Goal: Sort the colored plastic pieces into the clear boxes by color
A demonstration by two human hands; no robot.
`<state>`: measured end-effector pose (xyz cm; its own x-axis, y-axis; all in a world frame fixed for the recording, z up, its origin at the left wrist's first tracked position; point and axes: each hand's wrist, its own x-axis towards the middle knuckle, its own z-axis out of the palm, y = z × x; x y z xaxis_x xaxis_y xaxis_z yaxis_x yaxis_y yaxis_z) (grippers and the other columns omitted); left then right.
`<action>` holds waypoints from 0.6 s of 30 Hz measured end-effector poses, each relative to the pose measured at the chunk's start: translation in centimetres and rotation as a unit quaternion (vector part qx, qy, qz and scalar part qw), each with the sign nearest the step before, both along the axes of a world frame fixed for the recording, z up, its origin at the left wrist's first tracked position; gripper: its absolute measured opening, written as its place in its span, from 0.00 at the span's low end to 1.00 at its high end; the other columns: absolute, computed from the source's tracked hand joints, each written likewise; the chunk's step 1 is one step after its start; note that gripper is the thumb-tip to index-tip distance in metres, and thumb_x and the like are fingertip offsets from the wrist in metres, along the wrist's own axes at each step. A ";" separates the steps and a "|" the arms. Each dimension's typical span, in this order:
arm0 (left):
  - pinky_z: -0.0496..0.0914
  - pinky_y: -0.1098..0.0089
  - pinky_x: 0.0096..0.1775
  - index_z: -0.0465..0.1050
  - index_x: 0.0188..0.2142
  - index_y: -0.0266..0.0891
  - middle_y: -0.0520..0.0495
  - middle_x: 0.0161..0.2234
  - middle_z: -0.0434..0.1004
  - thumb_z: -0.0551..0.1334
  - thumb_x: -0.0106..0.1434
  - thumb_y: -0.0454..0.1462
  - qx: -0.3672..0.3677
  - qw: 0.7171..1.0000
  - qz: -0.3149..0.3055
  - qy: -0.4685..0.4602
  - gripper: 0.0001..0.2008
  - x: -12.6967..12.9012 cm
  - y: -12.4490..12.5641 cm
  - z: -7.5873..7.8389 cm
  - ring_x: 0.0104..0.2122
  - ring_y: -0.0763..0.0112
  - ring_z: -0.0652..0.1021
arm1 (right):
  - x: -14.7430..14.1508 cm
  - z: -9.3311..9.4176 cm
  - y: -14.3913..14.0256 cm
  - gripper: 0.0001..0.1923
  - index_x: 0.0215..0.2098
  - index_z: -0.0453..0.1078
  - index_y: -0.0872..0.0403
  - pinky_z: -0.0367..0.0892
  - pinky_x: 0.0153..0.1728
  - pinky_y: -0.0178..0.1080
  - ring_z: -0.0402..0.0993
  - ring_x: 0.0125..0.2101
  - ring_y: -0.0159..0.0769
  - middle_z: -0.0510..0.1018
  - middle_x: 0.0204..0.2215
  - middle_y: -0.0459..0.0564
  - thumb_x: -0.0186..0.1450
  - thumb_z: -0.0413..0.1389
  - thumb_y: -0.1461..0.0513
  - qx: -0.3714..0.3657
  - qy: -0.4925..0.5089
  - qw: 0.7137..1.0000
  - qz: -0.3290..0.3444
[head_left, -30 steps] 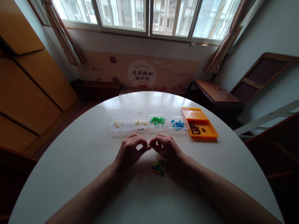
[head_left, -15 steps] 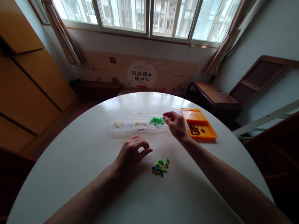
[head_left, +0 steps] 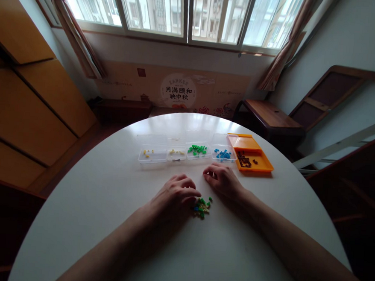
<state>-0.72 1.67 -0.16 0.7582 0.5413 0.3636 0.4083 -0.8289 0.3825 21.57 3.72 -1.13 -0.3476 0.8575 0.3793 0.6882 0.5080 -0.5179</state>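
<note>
A white table (head_left: 106, 203) bears green, blue and yellow mixed pieces (head_left: 202, 205), clear boxes (head_left: 152, 154) and an orange tray (head_left: 256, 162).

You are looking into strong backlight: daylight pours through the windows (head_left: 186, 12) at the top, and the panes are nearly blown out to white. The room below stays dim, with the wooden cabinets (head_left: 26, 103) on your left and the lower corners sinking into near black. The white round table (head_left: 106, 203) catches a soft sheen at its far edge and greys toward you. Your left hand (head_left: 173, 199) and right hand (head_left: 223, 181) read dark and cast faint, diffuse shadows. Wide-angle distortion bends the window frames and walls near the edges. The small colored pieces (head_left: 202, 205) lack fine detail.
</note>
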 end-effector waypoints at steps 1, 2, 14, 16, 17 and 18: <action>0.66 0.67 0.42 0.78 0.38 0.47 0.47 0.35 0.76 0.60 0.63 0.36 0.000 1.000 0.000 0.007 0.07 0.1 0.0 0.0 0.37 0.68 0.72 | -0.1 0.1 -0.2 0.04 0.31 0.74 0.55 0.60 0.30 0.33 0.68 0.27 0.31 0.76 0.30 0.49 0.61 0.56 0.66 -0.003 -0.010 1.000 0.001; 0.66 0.67 0.42 0.78 0.38 0.47 0.47 0.35 0.76 0.60 0.63 0.36 -0.001 1.000 -0.002 0.013 0.07 0.1 0.0 0.0 0.37 0.68 0.72 | -0.3 0.1 -0.3 0.04 0.31 0.73 0.55 0.60 0.29 0.33 0.68 0.27 0.30 0.76 0.29 0.49 0.61 0.56 0.66 -0.007 -0.017 1.000 -0.001; 0.63 0.68 0.42 0.74 0.30 0.40 0.48 0.32 0.74 0.56 0.66 0.35 0.007 0.999 0.006 0.034 0.10 0.4 -0.4 0.6 0.36 0.69 0.69 | -1.7 0.5 -1.5 0.04 0.30 0.73 0.55 0.58 0.28 0.32 0.66 0.25 0.29 0.74 0.25 0.46 0.60 0.56 0.67 -0.021 -0.002 0.999 0.039; 0.63 0.67 0.42 0.73 0.30 0.40 0.48 0.32 0.74 0.57 0.66 0.36 0.025 0.999 0.023 0.025 0.09 0.3 -0.2 0.3 0.36 0.69 0.69 | -2.0 0.5 -1.6 0.04 0.29 0.73 0.55 0.59 0.29 0.32 0.66 0.25 0.29 0.74 0.25 0.45 0.60 0.56 0.67 -0.034 0.026 0.998 0.056; 0.63 0.67 0.42 0.73 0.31 0.40 0.48 0.33 0.74 0.57 0.66 0.36 0.039 0.998 0.037 0.015 0.08 0.2 -0.1 0.1 0.36 0.69 0.69 | -2.1 0.4 -1.6 0.04 0.29 0.74 0.55 0.59 0.29 0.31 0.66 0.25 0.28 0.74 0.24 0.45 0.60 0.57 0.66 -0.043 0.042 0.996 0.066; 0.63 0.66 0.42 0.73 0.32 0.40 0.48 0.33 0.74 0.57 0.66 0.36 0.058 0.997 0.055 0.001 0.08 0.1 0.0 -0.1 0.36 0.68 0.69 | -2.2 0.4 -1.7 0.04 0.30 0.74 0.55 0.60 0.29 0.31 0.66 0.25 0.28 0.74 0.24 0.45 0.60 0.57 0.66 -0.053 0.057 0.994 0.078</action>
